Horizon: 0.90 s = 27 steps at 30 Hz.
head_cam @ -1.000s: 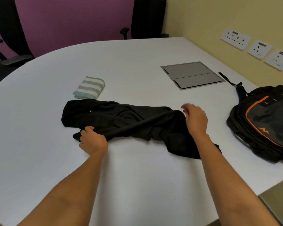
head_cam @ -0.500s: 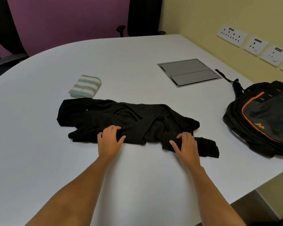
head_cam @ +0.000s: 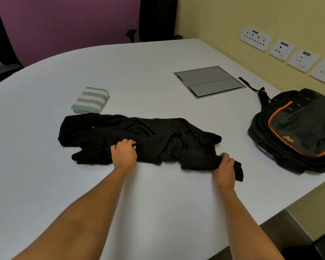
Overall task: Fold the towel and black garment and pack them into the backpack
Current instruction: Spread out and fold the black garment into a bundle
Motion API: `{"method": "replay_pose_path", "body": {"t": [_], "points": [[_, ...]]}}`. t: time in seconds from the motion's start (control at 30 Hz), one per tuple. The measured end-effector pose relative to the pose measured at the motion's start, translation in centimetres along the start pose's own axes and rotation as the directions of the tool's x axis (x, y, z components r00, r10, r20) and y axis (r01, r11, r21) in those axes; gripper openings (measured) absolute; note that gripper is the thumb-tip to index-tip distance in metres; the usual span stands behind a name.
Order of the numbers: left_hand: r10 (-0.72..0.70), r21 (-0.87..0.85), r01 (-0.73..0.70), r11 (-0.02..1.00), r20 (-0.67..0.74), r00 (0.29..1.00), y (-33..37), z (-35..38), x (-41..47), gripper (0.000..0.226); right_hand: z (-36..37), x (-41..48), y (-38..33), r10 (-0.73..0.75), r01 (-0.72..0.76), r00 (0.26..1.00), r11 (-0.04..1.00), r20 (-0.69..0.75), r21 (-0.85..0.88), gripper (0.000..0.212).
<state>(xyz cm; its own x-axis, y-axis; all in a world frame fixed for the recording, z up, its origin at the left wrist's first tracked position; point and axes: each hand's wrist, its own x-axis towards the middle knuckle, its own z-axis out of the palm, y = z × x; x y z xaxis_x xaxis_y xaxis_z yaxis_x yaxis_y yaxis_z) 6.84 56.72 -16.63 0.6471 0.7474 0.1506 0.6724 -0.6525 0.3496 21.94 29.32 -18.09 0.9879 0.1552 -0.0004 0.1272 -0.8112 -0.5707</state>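
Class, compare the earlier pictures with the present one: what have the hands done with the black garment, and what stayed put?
The left hand slid rightward along the near edge of the black garment and grips it midway. The right hand came down to that edge, then shifted right to grip the near right end. The folded towel and backpack stayed put.

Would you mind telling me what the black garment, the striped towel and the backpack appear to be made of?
Black garment: soft matte knit, probably cotton or a blend; it drapes and bunches in loose folds. Striped towel: likely terry cotton, thick and fuzzy. Backpack: seemingly woven synthetic, slightly sheeny, with orange piping.
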Motion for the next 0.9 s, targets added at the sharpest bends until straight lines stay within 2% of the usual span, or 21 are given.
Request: {"method": "replay_pose_path", "body": {"t": [0.07, 0.13, 0.2, 0.27, 0.33, 0.4, 0.43, 0.53, 0.57, 0.6, 0.67, 0.7, 0.77, 0.83, 0.9], "points": [[-0.044, -0.027, 0.043, 0.999, -0.049, 0.998, 0.3, -0.5, 0.2, 0.026, -1.3, 0.6, -1.6, 0.121, -0.118, 0.991, 0.992, 0.057, -0.04, 0.03], [-0.074, -0.054, 0.071, 0.996, -0.071, 0.995, 0.5, -1.0, 0.5, 0.026, -3.1, 1.5, -3.4, 0.263, -0.233, 0.949, 0.956, 0.172, -0.177, 0.029], [-0.097, -0.079, 0.091, 0.993, -0.076, 0.992, 0.6, -1.5, 0.8, 0.026, -5.6, 2.4, -5.4, 0.289, -0.206, 0.905, 0.94, 0.313, -0.273, 0.028], [-0.12, -0.101, 0.113, 0.988, -0.064, 0.991, 0.5, -2.0, 1.1, 0.026, -8.4, 2.5, -7.6, 0.182, -0.13, 0.892, 0.98, 0.414, -0.151, 0.017], [-0.151, -0.125, 0.145, 0.981, -0.041, 0.988, 0.3, -2.5, 1.3, 0.026, -11.5, 1.4, -9.8, 0.021, -0.09, 0.894, 0.987, 0.448, 0.134, 0.018], [-0.187, -0.154, 0.183, 0.971, -0.014, 0.982, -0.1, -3.1, 1.4, 0.026, -14.2, -0.8, -11.9, -0.183, -0.026, 0.875, 0.906, 0.447, 0.422, 0.025], [-0.202, -0.17, 0.202, 0.965, 0.014, 0.979, -0.5, -3.4, 1.5, 0.027, -15.1, -2.0, -13.0, -0.285, 0.028, 0.858, 0.857, 0.427, 0.515, 0.03], [-0.241, -0.221, 0.262, 0.939, 0.119, 0.963, -2.0, -4.1, 1.4, 0.026, -15.8, -6.0, -16.1, -0.481, 0.188, 0.823, 0.733, 0.302, 0.654, 0.035], [-0.253, -0.251, 0.284, 0.925, 0.148, 0.956, -2.5, -4.4, 1.2, 0.024, -15.5, -7.6, -17.3, -0.539, 0.231, 0.787, 0.71, 0.301, 0.666, 0.033], [-0.254, -0.288, 0.297, 0.91, 0.178, 0.951, -3.0, -4.6, 1.1, 0.022, -15.1, -9.4, -18.5, -0.605, 0.274, 0.718, 0.7, 0.344, 0.659, 0.03], [-0.227, -0.357, 0.313, 0.88, 0.262, 0.938, -3.7, -5.3, 0.6, 0.028, -13.2, -13.0, -20.4, -0.688, 0.38, 0.497, 0.721, 0.529, 0.58, 0.025], [-0.233, -0.38, 0.35, 0.856, 0.321, 0.918, -3.9, -5.8, 0.3, 0.032, -11.7, -14.4, -21.0, -0.682, 0.434, 0.371, 0.727, 0.63, 0.532, 0.024], [-0.257, -0.385, 0.438, 0.812, 0.438, 0.861, -4.5, -6.1, -0.1, 0.042, -8.3, -16.7, -21.5, -0.608, 0.511, 0.18, 0.73, 0.774, 0.454, 0.023], [-0.277, -0.344, 0.478, 0.808, 0.494, 0.824, -5.0, -6.3, -0.9, 0.057, -5.2, -18.4, -21.4, -0.508, 0.537, 0.06, 0.742, 0.859, 0.401, 0.021], [-0.285, -0.3, 0.463, 0.834, 0.485, 0.827, -5.5, -5.8, -1.8, 0.067, -2.5, -19.7, -20.7, -0.436, 0.541, -0.033, 0.749, 0.899, 0.383, 0.024]]}}
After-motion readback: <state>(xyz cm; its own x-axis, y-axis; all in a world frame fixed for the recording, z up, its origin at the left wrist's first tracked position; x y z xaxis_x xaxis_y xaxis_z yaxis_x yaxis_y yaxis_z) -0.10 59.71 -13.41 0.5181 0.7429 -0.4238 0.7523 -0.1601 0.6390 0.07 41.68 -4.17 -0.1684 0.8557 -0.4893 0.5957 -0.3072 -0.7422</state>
